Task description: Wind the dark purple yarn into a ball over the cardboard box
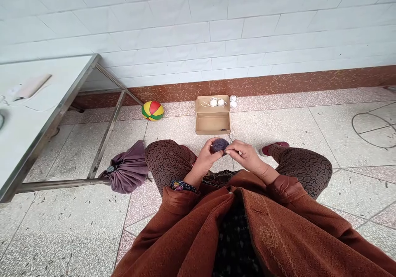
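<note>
Between my knees, my left hand (206, 157) is closed around a dark purple ball of yarn (219, 145). My right hand (244, 153) is at the ball's right side, its thumb and forefinger pinched on a strand of the yarn. Just beyond my hands an open cardboard box (212, 123) sits on the floor, with a small dark bit of yarn (223, 130) at its front right corner. White yarn balls (213, 102) rest in the raised lid part, and more white balls (233, 104) lie just right of it.
A colourful ball (152, 111) lies by the wall, left of the box. The metal-framed table (62, 99) stands at the left, with a folded purple cloth or umbrella (128, 167) near its lower bar. A wire ring stand (375, 130) is on the floor at right.
</note>
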Demonstrator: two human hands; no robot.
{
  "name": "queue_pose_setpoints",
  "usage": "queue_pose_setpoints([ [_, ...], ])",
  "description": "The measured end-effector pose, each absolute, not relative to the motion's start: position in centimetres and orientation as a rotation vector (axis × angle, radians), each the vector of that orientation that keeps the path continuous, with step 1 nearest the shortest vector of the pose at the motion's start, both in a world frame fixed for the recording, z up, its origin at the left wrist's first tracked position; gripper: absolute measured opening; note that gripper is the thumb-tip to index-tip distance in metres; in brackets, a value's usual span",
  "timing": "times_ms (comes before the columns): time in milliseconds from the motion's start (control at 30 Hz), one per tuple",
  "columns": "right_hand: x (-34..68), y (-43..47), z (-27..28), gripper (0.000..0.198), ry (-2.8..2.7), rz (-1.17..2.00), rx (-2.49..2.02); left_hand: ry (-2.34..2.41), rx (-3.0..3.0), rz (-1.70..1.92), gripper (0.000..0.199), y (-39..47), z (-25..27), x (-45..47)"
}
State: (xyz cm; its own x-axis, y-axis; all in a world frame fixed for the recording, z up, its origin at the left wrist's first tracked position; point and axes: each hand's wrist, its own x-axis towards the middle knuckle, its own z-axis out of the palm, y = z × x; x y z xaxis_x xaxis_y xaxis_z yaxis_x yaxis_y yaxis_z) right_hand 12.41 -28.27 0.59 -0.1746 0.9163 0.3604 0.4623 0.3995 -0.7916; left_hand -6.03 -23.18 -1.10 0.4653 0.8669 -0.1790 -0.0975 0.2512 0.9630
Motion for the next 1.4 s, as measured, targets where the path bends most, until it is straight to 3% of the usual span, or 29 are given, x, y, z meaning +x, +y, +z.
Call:
queue_pose_setpoints([
  [167, 13.5, -27.4, -0.2, 0.021, -1.553, 0.591, -1.358, 0.737, 0.995, 0.697, 0.06, -23.8, -0.5, -6.0],
  [367, 12.9, -27.6, -2.6, 0.03, -1.417, 0.772, -1.446, 0.607, 0.756, 0.705, 0.054, -24.1, 0.2, -5.8],
  [700, 11.9, -28.6, -4.5, 0.018, -1.843, 0.679, -1.465, 0.694, 0.645, 0.837, 0.04, -23.5, 0.2, -5.5],
  [867, 11.9, -29.0, -1.3, 0.018, -2.109, 0.591, -1.192, 0.897, 0.898, 0.879, 0.05, -23.4, -0.4, -5.7],
  [1067, 13.3, -27.5, 1.6, 0.023, -2.037, 0.522, -1.119, 0.899, 1.093, 0.769, 0.066, -23.6, -0.7, -5.9],
  [1400, 14.7, -26.3, -2.2, 0.023, -1.645, 0.583, -1.361, 0.642, 1.016, 0.611, 0.066, -24.3, 1.0, -6.2],
])
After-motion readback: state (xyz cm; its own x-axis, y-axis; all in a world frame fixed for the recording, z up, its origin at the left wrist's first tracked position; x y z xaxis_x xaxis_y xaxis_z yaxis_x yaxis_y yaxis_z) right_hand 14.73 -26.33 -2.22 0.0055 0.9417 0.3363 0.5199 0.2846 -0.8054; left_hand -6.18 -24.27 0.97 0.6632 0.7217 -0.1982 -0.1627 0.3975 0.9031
